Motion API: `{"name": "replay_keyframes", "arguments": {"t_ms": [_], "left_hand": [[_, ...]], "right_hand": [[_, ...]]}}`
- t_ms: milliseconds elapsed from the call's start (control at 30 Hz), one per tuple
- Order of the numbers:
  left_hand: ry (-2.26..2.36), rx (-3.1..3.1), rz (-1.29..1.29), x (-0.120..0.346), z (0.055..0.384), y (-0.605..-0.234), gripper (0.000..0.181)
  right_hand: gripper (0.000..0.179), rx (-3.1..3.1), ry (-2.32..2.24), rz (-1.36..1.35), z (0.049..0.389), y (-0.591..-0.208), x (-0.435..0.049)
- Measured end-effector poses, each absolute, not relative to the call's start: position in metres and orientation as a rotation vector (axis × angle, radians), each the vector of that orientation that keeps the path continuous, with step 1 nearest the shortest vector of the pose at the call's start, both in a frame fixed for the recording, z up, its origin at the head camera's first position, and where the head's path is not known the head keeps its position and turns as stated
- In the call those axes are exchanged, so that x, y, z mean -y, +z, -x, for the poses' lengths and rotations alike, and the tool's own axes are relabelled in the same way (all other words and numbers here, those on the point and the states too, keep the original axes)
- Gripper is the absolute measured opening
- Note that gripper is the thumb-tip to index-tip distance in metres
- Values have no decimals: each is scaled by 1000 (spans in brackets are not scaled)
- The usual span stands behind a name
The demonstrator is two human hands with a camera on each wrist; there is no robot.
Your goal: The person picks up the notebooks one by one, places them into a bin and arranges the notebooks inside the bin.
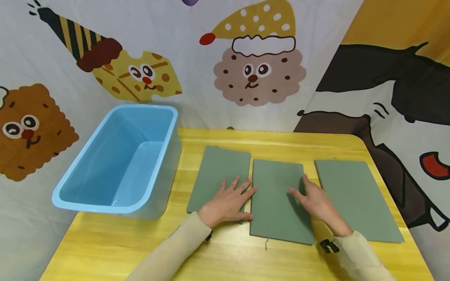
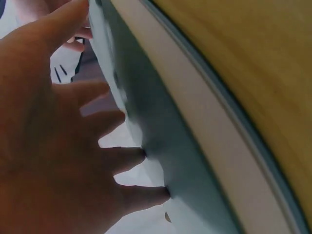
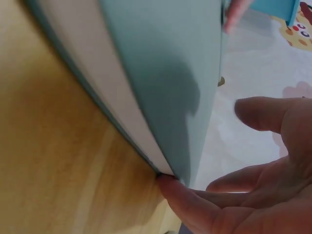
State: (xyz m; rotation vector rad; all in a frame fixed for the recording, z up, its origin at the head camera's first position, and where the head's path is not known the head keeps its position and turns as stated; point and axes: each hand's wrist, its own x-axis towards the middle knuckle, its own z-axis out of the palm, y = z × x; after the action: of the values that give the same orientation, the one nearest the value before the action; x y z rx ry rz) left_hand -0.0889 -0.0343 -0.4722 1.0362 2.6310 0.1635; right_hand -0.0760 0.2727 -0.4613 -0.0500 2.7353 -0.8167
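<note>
Three books with grey-green covers lie side by side: a left book (image 1: 225,164), a middle book (image 1: 275,195) and a right book (image 1: 355,195). My left hand (image 1: 226,203) spreads over the left book, fingertips reaching the middle book's left edge. In the left wrist view those straight fingers meet a green cover (image 2: 151,112), whose pale page edge shows below. At the middle book's right edge is my right hand (image 1: 318,203), thumb raised over the cover. The right wrist view shows a fingertip of the right hand (image 3: 263,190) touching a corner of the book (image 3: 151,73).
A light blue plastic tub (image 1: 151,164) stands at the left of the yellow wooden table (image 1: 105,249). A thin ribbon (image 1: 266,244) sticks out below the middle book. Behind the table hangs a cloth (image 1: 197,86) with cartoon figures.
</note>
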Motion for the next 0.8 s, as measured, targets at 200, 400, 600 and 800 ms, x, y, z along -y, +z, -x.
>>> {"name": "replay_keyframes", "arguments": {"t_ms": [200,400,600,800], "left_hand": [[57,-2612,-1045,33,89,-470,88],[68,-2604,-1049,30,86,-472,87],[98,-2613,-1037,32,86,-474,87],[67,-2619,-1063,31,87,-477,89]], "right_hand": [[90,-2637,-893,21,87,-456,-279],[86,-2455,-1191,-98,91,-456,-290],[85,-2339,-1367,-209,97,-457,-297],[80,-2526,-1261,-32,83,-463,-298]]}}
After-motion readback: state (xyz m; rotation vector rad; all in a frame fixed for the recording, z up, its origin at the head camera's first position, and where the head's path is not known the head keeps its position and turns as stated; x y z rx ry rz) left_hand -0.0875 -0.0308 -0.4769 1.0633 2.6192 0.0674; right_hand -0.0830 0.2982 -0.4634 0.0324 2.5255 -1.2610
